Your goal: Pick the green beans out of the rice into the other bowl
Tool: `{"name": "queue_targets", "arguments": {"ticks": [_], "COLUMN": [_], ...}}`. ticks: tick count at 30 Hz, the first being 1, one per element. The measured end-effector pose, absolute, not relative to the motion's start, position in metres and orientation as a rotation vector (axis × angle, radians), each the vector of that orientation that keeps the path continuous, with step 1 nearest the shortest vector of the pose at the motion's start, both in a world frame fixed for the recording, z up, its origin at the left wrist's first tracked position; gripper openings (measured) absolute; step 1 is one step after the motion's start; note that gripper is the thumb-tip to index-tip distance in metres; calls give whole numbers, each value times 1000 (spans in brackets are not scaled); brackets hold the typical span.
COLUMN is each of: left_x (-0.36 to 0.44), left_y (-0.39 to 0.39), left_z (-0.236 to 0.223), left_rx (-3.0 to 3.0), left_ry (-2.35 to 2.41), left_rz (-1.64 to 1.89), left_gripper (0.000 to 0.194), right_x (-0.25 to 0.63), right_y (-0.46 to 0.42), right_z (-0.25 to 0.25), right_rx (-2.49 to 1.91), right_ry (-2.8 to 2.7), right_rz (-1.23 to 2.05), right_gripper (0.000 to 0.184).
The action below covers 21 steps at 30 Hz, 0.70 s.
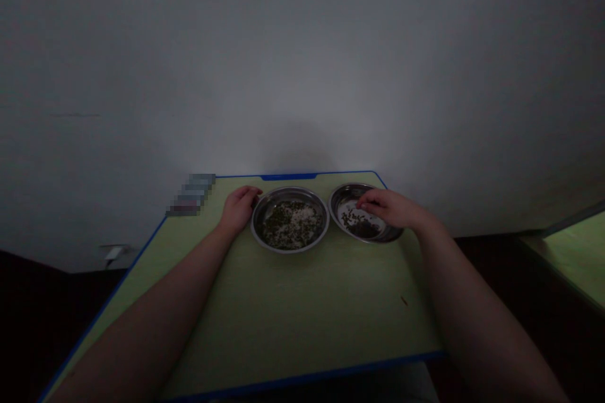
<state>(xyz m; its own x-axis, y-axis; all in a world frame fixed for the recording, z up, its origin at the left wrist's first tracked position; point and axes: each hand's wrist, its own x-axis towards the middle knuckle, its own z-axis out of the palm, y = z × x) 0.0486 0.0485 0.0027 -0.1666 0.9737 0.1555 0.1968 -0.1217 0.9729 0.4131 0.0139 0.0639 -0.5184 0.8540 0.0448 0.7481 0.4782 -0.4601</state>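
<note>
A round metal bowl stands near the back of the small table, holding a mix of pale grains and dark green beans. My left hand is at its left rim, fingers curled against the edge. To the right, close beside it, is a second metal bowl with scattered dark beans on its bottom. Over that bowl's right side reaches my right hand, fingers drawn together and pointing left. Whatever is between those fingertips is too small to make out.
The pale green table has a blue edge and stands against a grey wall. A blurred-out flat item lies at the back left corner. One small brown sliver lies at the right. A white plug is on the left wall.
</note>
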Motion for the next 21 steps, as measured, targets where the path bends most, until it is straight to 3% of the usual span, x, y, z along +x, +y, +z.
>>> {"name": "queue_targets", "arguments": {"ticks": [21], "left_x": [49], "left_y": [49], "left_z": [3], "left_rx": [1369], "left_ry": [1405], "left_rz": [1344], "left_gripper": [26], "right_x": [379], "right_y": [13], "right_z": [79], "right_rx": [-1285], "right_ry": [-2372], "right_rz": [471], "right_gripper": [23]}}
